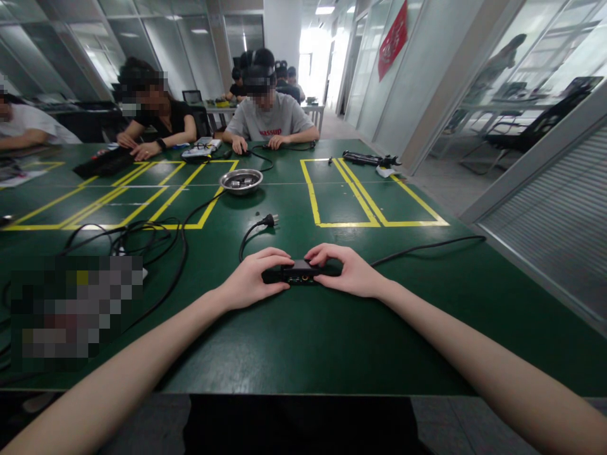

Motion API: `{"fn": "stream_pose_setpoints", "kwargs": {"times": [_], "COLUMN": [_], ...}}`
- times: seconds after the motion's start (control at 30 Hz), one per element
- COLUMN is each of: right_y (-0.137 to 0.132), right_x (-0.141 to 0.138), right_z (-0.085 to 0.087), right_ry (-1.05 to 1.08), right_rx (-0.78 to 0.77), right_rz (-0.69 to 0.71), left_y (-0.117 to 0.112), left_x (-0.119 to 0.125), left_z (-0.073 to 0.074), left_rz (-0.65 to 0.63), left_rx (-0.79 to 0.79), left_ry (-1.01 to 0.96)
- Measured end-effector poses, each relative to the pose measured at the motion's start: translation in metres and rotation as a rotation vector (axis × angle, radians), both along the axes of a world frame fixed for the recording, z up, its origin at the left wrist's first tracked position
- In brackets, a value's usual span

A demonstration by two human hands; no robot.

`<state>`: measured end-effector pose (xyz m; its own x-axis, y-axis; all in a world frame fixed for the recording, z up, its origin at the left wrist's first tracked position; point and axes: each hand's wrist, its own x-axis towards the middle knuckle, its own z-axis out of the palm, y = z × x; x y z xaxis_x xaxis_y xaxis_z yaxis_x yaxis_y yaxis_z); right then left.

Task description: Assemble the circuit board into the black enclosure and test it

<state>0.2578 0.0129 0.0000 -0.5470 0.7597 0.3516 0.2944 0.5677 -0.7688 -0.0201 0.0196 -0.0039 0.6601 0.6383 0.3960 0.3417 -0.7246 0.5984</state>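
Note:
A small flat black box [300,273] with sockets on its near face lies on the green table [303,341], straight ahead of me. My left hand [253,280] grips its left end, fingers curled over the top and thumb below. My right hand [348,272] grips its right end the same way. A black cable [427,245] runs from the box's right side across the table toward the right edge.
A loose black plug [270,220] on a curling cord lies just beyond the box. A metal bowl [241,181] with small parts stands farther back. Tangled black cables [142,237] lie at left. Yellow tape rectangles [346,196] mark the table. Other people sit at the far side.

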Motion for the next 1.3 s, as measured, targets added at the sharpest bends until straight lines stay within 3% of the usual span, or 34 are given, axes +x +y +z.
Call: {"fn": "stream_pose_setpoints", "kwargs": {"times": [0.6, 1.07, 1.3], "right_y": [0.003, 0.003, 0.002], "right_x": [0.007, -0.009, -0.009], "right_z": [-0.004, -0.011, -0.011], "right_ry": [-0.125, -0.344, -0.411], "right_rx": [0.053, 0.281, 0.38], "right_rz": [0.037, -0.03, -0.009], "left_y": [-0.001, -0.006, -0.004], "left_x": [0.002, 0.008, 0.011], "left_z": [0.005, 0.008, 0.003], "left_rz": [0.071, 0.101, 0.129], "left_rx": [0.019, 0.034, 0.144], "left_ry": [0.135, 0.182, 0.23]}}
